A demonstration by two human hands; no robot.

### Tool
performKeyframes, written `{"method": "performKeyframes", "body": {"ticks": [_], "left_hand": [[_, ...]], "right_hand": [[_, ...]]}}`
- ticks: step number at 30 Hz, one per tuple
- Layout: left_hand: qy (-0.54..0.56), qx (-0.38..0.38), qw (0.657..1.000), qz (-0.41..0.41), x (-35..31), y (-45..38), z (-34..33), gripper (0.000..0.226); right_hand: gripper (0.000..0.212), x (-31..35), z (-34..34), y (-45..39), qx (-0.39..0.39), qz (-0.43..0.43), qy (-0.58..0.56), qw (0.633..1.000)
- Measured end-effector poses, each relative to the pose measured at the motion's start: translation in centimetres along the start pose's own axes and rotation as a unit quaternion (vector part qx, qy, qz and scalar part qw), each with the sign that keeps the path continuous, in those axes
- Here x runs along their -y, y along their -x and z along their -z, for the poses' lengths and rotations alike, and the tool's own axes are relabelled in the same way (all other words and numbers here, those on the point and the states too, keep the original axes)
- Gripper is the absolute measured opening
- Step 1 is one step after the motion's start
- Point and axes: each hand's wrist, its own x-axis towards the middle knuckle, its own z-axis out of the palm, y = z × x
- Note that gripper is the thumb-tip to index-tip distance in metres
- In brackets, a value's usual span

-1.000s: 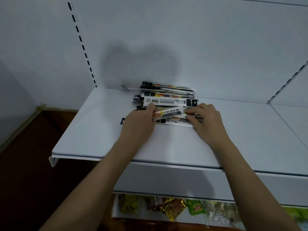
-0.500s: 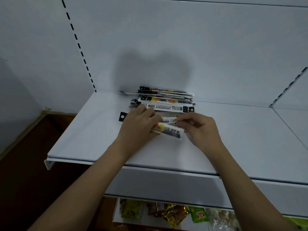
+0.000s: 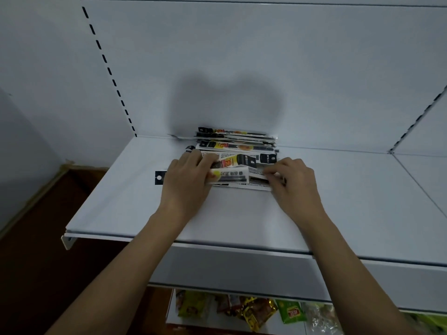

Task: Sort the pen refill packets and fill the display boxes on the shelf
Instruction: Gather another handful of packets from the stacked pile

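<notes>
Several long pen refill packets [image 3: 235, 147] lie piled on the white shelf [image 3: 242, 218] against its back wall. My left hand [image 3: 187, 182] grips the left ends of a white packet with a yellow patch [image 3: 231, 176] and a black-and-yellow packet [image 3: 238, 162] above it. My right hand [image 3: 294, 180] has its fingers curled on the right ends of the front packets, pinching them. One black hang tab [image 3: 159, 177] sticks out to the left of my left hand. No display box is in view.
The shelf's front edge [image 3: 193, 240] runs below my forearms. A slotted upright [image 3: 108, 68] stands at the back left, another one [image 3: 418, 117] at the right. Snack bags [image 3: 256, 310] fill the lower shelf. Brown floor [image 3: 36, 262] lies at the left.
The white packet that my left hand held tilted in front of the pile now lies level on the front packets. A black-and-yellow packet now shows above it. Both hands have moved slightly apart.
</notes>
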Motion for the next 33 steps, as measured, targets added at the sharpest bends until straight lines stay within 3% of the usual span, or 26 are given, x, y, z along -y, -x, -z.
{"method": "performKeyframes", "body": {"ticks": [3, 7, 12, 14, 17, 20, 22, 24, 25, 27, 30, 33], "left_hand": [[-0.004, 0.002, 0.999, -0.053, -0.3, 0.0, 0.1, 0.029], [-0.042, -0.011, 0.994, -0.096, -0.7, -0.4, 0.1, 0.027], [-0.042, -0.031, 0.993, -0.106, -3.3, -0.4, -0.6, 0.013], [-0.037, -0.039, 0.994, -0.1, -4.2, -0.6, -0.7, 0.023], [-0.036, -0.02, 0.993, -0.114, -5.1, -0.9, -0.6, 0.05], [-0.063, -0.009, 0.993, -0.1, -6.0, -1.1, 0.0, 0.045], [-0.096, 0.006, 0.992, -0.078, -6.4, -1.0, 0.4, 0.036], [-0.103, 0.036, 0.993, -0.043, -6.5, -0.7, 0.6, 0.036], [-0.097, 0.054, 0.994, -0.021, -6.5, -0.5, 0.6, 0.039], [-0.069, 0.092, 0.993, 0.018, -6.6, -0.2, 0.8, 0.04], [0.002, 0.125, 0.99, 0.069, -6.9, 0.0, 1.0, 0.031], [0.077, 0.126, 0.984, 0.104, -6.6, -0.2, 0.7, 0.032]], "right_hand": [[0.012, 0.5, 0.1, 0.0, -0.024, 0.013, -0.009, 1.0], [0.021, 0.2, -0.6, 0.1, 0.044, -0.038, 0.011, 0.998], [0.009, 0.2, -0.2, -0.1, -0.05, 0.001, -0.024, 0.998], [0.017, 0.2, 0.2, -0.1, -0.062, 0.015, -0.053, 0.997], [0.018, 0.5, 0.7, 0.1, 0.02, 0.072, -0.153, 0.985], [0.026, 0.8, 0.9, 0.2, 0.092, 0.126, -0.199, 0.968], [0.023, 1.5, 1.4, 0.1, 0.104, 0.084, -0.267, 0.954], [0.021, 2.8, 2.5, 0.0, 0.116, -0.045, -0.401, 0.908], [0.029, 3.3, 2.9, 0.0, 0.111, -0.108, -0.456, 0.876], [0.042, 3.6, 3.2, -0.1, 0.1, -0.16, -0.489, 0.851], [0.042, 4.8, 2.6, 0.2, 0.13, -0.13, -0.432, 0.883], [0.041, 5.9, 1.9, 0.5, 0.131, -0.164, -0.427, 0.88]]}}
